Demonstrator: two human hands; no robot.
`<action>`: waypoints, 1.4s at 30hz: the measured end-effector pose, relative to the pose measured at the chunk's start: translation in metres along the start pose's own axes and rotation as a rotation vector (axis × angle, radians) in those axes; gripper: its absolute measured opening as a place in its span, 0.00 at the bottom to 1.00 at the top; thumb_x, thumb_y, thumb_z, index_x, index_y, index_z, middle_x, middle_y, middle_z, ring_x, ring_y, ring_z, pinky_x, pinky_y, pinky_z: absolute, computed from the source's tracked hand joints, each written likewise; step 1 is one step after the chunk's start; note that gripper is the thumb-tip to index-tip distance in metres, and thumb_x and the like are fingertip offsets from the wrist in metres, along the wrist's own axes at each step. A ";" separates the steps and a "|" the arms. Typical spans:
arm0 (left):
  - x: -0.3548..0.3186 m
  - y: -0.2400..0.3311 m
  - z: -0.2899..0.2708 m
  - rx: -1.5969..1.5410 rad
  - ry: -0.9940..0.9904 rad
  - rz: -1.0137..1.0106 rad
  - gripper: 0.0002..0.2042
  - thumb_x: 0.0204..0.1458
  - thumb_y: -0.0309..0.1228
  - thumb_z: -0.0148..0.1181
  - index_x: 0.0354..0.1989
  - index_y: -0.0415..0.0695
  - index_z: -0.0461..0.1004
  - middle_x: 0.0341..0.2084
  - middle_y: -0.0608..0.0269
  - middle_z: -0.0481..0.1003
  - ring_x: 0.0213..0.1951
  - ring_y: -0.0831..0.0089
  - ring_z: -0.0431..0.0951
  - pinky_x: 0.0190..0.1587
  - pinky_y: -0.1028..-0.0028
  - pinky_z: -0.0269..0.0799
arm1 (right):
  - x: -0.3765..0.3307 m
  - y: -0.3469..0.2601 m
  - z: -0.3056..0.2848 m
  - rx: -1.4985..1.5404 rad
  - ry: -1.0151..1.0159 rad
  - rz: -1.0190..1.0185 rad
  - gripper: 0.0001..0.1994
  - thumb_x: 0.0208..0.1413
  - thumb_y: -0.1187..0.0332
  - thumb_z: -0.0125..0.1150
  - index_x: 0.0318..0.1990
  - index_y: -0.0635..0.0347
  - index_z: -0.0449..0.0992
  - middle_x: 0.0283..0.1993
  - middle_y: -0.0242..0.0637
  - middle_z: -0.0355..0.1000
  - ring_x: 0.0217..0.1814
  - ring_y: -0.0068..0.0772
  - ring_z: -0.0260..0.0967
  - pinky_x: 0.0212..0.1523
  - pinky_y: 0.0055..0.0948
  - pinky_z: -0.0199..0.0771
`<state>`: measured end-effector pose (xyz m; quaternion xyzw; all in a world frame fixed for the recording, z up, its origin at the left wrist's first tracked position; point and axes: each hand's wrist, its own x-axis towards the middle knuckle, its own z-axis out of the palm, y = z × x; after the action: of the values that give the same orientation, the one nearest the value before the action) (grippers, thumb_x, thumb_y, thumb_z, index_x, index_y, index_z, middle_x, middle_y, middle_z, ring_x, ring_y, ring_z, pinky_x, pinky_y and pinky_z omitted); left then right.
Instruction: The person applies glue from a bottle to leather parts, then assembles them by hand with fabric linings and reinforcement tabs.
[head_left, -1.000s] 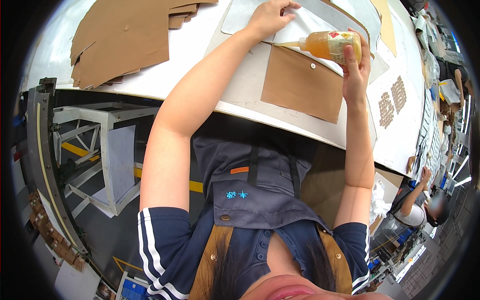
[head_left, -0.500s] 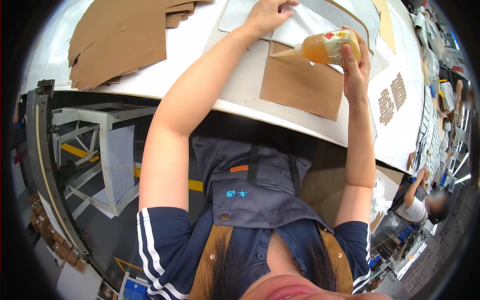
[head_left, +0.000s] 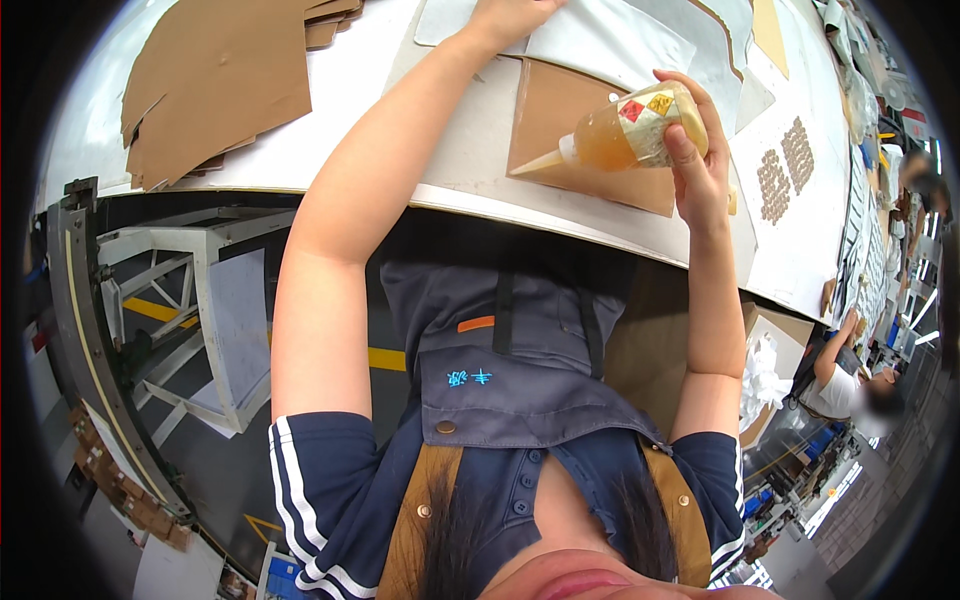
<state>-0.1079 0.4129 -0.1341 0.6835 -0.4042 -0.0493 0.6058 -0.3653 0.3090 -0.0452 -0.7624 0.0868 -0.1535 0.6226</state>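
Observation:
My right hand point(head_left: 697, 165) is wrapped round a squeeze bottle point(head_left: 610, 135) of amber liquid, held tilted on its side. The bottle's long pointed nozzle aims left and down, its tip over the near left corner of a brown sheet point(head_left: 545, 110). Whether the tip touches the sheet I cannot tell. My left hand point(head_left: 512, 20) is at the upper edge, over a pale grey-white sheet point(head_left: 600, 40) that covers the far part of the brown one. Its fingers are mostly cut off by the edge of the picture.
A stack of brown sheets point(head_left: 220, 90) lies at the left of the white table point(head_left: 450, 205). Small brown pieces point(head_left: 785, 170) lie in rows at the right. A white metal frame point(head_left: 205, 300) stands below left. Another person point(head_left: 835, 380) is at the far right.
My right hand has brought the bottle nearer to me, its nozzle tip passing from the brown sheet's far left corner to its near left one. The view has shifted slightly.

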 end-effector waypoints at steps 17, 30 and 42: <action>0.001 0.006 -0.004 -0.288 -0.110 -0.262 0.15 0.61 0.25 0.55 0.54 0.39 0.80 0.42 0.64 0.81 0.40 0.79 0.77 0.45 0.77 0.72 | -0.027 -0.002 -0.168 0.123 0.558 -0.111 0.31 0.60 0.50 0.66 0.62 0.63 0.66 0.55 0.44 0.73 0.57 0.37 0.74 0.56 0.39 0.81; -0.001 0.015 -0.005 -0.141 -0.092 -0.238 0.15 0.60 0.25 0.56 0.53 0.38 0.80 0.41 0.64 0.81 0.40 0.80 0.76 0.44 0.77 0.72 | -0.016 0.028 -0.155 -0.102 0.508 -0.100 0.33 0.59 0.48 0.66 0.64 0.61 0.67 0.55 0.42 0.73 0.56 0.33 0.76 0.53 0.32 0.83; -0.003 0.016 -0.009 -0.181 -0.114 -0.248 0.15 0.60 0.24 0.56 0.54 0.38 0.79 0.43 0.63 0.81 0.42 0.77 0.77 0.47 0.77 0.72 | -0.023 0.028 -0.157 -0.172 0.482 -0.061 0.35 0.59 0.46 0.66 0.64 0.63 0.68 0.53 0.42 0.74 0.55 0.33 0.76 0.52 0.32 0.84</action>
<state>-0.1127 0.4226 -0.1185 0.6669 -0.3442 -0.1987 0.6303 -0.4388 0.1661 -0.0473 -0.7561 0.2225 -0.3415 0.5120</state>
